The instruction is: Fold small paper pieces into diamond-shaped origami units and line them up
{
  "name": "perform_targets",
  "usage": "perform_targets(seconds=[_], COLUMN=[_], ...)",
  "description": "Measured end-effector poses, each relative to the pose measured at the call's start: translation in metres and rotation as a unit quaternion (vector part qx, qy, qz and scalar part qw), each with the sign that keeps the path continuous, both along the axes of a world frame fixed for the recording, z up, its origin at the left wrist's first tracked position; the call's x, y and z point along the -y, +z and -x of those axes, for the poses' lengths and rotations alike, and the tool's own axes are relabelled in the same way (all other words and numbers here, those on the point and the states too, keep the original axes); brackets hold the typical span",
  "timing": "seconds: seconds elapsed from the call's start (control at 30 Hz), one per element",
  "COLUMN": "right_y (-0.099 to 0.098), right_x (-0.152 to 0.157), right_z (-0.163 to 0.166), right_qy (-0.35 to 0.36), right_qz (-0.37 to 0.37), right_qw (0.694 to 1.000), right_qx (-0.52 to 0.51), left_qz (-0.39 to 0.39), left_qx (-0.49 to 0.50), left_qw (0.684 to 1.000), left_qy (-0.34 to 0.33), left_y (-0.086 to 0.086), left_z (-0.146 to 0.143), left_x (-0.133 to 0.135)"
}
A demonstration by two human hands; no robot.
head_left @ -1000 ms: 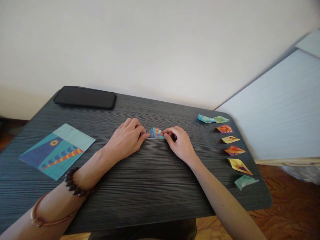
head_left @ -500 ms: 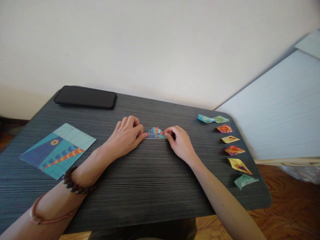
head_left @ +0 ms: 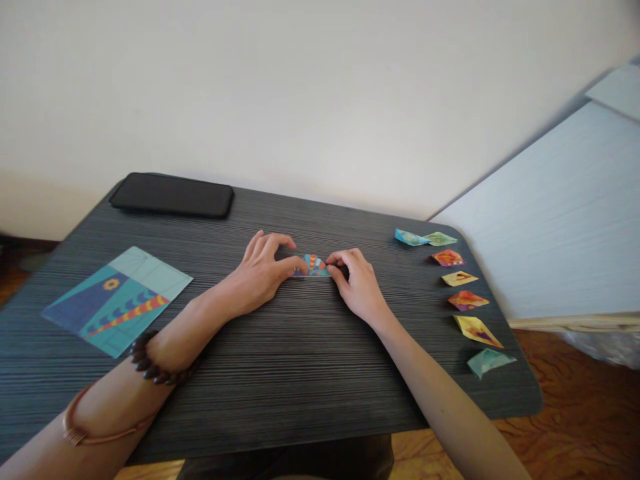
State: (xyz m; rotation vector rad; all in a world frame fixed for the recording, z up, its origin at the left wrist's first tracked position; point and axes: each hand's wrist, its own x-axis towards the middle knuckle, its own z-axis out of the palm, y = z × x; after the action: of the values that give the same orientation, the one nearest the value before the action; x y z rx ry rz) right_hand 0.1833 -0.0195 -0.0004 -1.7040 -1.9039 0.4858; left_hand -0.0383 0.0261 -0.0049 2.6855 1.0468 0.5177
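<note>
A small folded piece of origami paper (head_left: 316, 266), patterned in blue, teal, orange and yellow, lies on the dark table between my hands. My right hand (head_left: 359, 283) pinches its right corner between thumb and index finger. Over its left end rests the thumb of my left hand (head_left: 263, 272), hiding that corner. The left index finger is lifted apart from the thumb, so this hand is open. A flat sheet of patterned paper (head_left: 120, 300) with crease lines lies to the left of my left forearm.
Several folded paper pieces in blue, green, orange and yellow, among them an orange one (head_left: 469, 301), line the table's right side. A black rectangular case (head_left: 171, 195) sits at the back left. Behind the table (head_left: 300, 373) rises a pale wall (head_left: 280, 100); a light panel (head_left: 565, 213) stands right.
My left index finger has lifted away from the thumb, and the thumb has slid rightward over the folded paper's left end. My right hand keeps its pinch.
</note>
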Motion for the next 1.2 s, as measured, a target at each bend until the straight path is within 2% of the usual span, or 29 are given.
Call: perform_targets(seconds=[0.23,0.57,1.2], right_y=[0.0,0.0,0.001], right_x=[0.0,-0.001,-0.002], right_z=[0.0,0.0,-0.001], right_qy=[-0.002,0.002,-0.003], right_qz=[0.001,0.017,0.023], right_qw=[1.0,1.0,0.999], right_qx=[-0.001,0.025,0.026], left_qz=[-0.001,-0.004,0.054], left_qx=[-0.001,-0.047,-0.024], left_qw=[0.998,0.995,0.996], left_qy=[-0.058,-0.086,-0.071], left_y=[-0.001,0.001,0.004], left_z=[0.0,0.001,0.014], left_x=[-0.003,-0.006,-0.011])
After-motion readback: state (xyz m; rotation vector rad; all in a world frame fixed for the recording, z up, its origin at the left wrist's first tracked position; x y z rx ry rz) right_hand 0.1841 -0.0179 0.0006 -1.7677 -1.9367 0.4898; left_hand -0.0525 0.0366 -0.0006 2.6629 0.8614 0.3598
